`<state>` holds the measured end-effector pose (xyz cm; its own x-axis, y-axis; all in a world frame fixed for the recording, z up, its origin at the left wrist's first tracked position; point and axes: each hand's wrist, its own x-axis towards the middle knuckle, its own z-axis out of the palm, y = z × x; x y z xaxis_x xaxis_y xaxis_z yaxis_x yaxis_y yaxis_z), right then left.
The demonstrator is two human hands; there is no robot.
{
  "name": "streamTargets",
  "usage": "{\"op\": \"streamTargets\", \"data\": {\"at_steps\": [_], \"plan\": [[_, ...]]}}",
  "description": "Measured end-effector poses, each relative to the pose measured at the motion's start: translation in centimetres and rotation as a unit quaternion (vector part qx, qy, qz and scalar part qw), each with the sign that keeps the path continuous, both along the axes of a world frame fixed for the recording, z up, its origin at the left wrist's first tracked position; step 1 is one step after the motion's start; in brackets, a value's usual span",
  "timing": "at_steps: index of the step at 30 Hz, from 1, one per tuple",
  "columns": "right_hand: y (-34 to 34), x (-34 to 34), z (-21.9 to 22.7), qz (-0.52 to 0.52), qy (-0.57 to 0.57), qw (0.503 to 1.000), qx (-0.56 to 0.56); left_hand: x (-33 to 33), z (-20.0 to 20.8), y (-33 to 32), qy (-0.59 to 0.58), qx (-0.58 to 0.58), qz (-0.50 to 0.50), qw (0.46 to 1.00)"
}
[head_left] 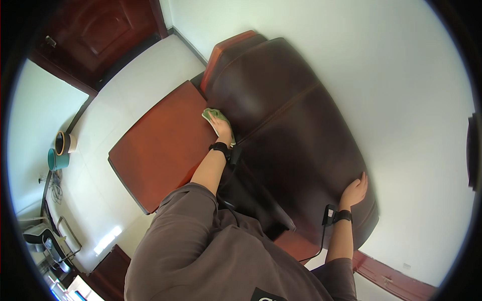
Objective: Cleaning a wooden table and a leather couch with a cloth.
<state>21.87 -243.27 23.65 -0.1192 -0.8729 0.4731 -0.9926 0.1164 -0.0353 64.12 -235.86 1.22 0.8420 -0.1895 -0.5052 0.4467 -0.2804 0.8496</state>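
Note:
My left hand (221, 129) presses a green cloth (213, 116) flat against the lower part of a dark brown leather sofa backrest (291, 125), where it meets the reddish-brown seat (160, 145). A black band sits on that wrist. My right hand (354, 190) rests open, palm down, on the top edge of the backrest at the right, also with a black wrist band. My grey-brown shirt fills the lower middle of the view.
A white wall (391, 75) runs behind the sofa. A dark wooden door (100, 35) stands at the upper left. Two round pots (60, 150) and a tangle of cables sit on the pale floor at the left, with a metal-framed piece of furniture below them.

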Motion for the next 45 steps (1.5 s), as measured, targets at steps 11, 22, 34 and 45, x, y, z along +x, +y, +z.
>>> {"op": "streamTargets", "data": {"at_steps": [11, 22, 34, 45], "plan": [[0.1, 1.9, -0.5, 0.023, -0.023, 0.999, -0.01, 4.4, -2.3, 4.5, 0.343, -0.122, 0.046, 0.93], [0.2, 3.1, -0.8, 0.018, -0.023, 0.999, -0.023, 7.8, 4.6, 3.5, 0.205, -0.181, 0.095, 0.957], [0.0, 3.8, -1.1, 0.011, -0.035, 0.999, -0.031, 5.8, 17.1, -2.0, -0.498, 0.046, -0.225, 0.836], [-0.2, 4.2, -1.3, 0.01, -0.059, 0.996, -0.065, -2.0, 20.5, -4.6, -0.626, 0.014, -0.44, 0.644]]}}
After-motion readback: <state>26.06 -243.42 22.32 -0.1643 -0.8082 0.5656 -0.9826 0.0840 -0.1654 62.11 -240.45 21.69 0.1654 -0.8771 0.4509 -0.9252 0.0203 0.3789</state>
